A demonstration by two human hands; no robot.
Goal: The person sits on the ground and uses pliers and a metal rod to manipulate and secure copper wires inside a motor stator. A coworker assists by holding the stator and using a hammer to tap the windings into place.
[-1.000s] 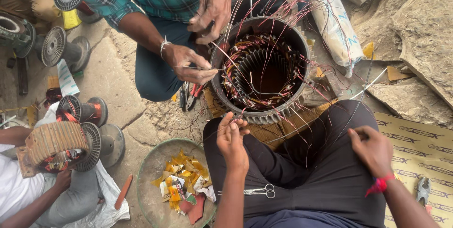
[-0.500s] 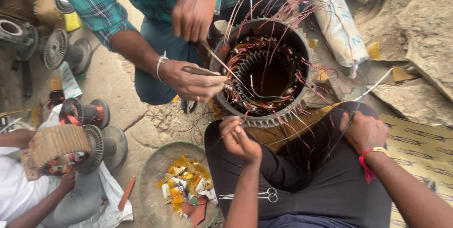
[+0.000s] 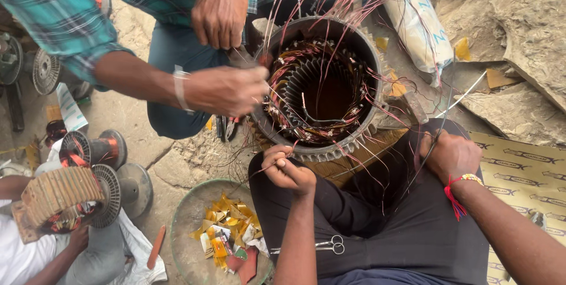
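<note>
looking straight down from the head, close above the lap, facing the round motor stator (image 3: pixel 321 93) on the stone floor (image 3: pixel 194 155); taking in both hands at the lower edge; only one view.

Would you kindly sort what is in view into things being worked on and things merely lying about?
In hand:
- motor stator
- winding wires
- left hand pinching a wire
- right hand gripping wires

Lying about:
- scissors
- bowl of yellow scraps
- pliers
- spare rotor

Co-worker's plaid sleeve (image 3: pixel 53 7) cut off above
</note>
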